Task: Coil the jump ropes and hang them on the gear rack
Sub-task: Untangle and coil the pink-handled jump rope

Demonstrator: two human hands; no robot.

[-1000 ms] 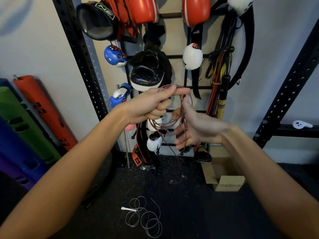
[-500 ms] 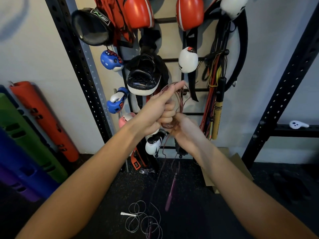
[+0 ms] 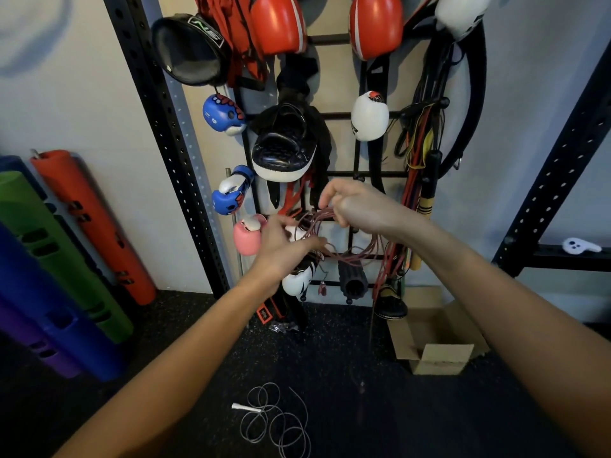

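Centre of frame: 1 dark red thin-cord jump rope (image 3: 345, 256), gathered into several loops and held in the air in front of the black metal grid gear rack (image 3: 390, 173). It is not on any peg. 1 loose strand trails from the coil toward the floor, blurred.

Right hand (image 3: 350, 206): fingers curled tight round the top of the coil, gripping the bunched strands.

Left hand (image 3: 284, 246): at the coil's lower left, fingers bent onto the strands. It is motion-blurred, so I cannot tell whether it pinches or only touches.

Bottom centre: 1 white thin-cord jump rope (image 3: 274, 421) lies uncoiled in loose tangles on the black speckled rubber floor (image 3: 330, 352), with 1 white handle visible at its left.

Count on the rack:
- 2 red padded gloves (image 3: 279, 24) at the top
- 2 blue gloves (image 3: 223, 115) at left
- 1 pink glove (image 3: 248, 238)
- 2 black focus mitts (image 3: 190, 51)

Left edge: 4 foam rollers (image 3: 89, 219) lean on the wall, 1 each in orange, green, blue and purple.

Lower right: 1 open cardboard box (image 3: 439, 358) on the floor.
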